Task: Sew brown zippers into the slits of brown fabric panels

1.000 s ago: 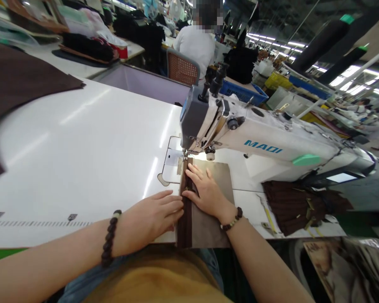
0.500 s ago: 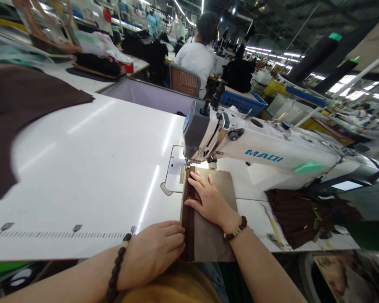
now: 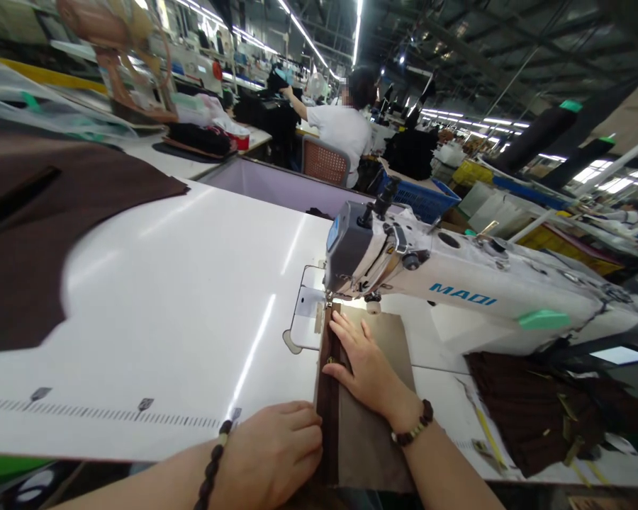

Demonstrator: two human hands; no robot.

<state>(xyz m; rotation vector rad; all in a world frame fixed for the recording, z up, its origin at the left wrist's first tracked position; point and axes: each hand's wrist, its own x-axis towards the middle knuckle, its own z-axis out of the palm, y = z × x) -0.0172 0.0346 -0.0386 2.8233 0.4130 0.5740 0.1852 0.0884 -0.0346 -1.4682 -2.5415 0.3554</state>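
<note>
A fabric piece (image 3: pixel 372 439) with a dark brown zipper strip (image 3: pixel 328 425) along its left edge lies under the head of a white sewing machine (image 3: pixel 446 280). Its top end reaches the needle area, where a small lamp glows. My right hand (image 3: pixel 364 365) rests on it with fingers spread, the fingertips on the strip just below the presser foot. Near the table's front edge, my left hand (image 3: pixel 276 450) has its fingers pressed together, closed on the left edge of the strip. The thumb is hidden.
Dark brown cloth (image 3: pixel 37 248) covers the table's left side. Brown zippered pieces (image 3: pixel 542 411) and a yellow-handled tool (image 3: pixel 489 439) lie at the right. Beyond the table are a lilac bin (image 3: pixel 276 185), a blue crate (image 3: pixel 422 198) and a seated person (image 3: pixel 343 134).
The view has shifted, so the table and machine appear lower and further right. The seated person now has an arm stretched out to the left. Both my hands keep their places on the fabric.
</note>
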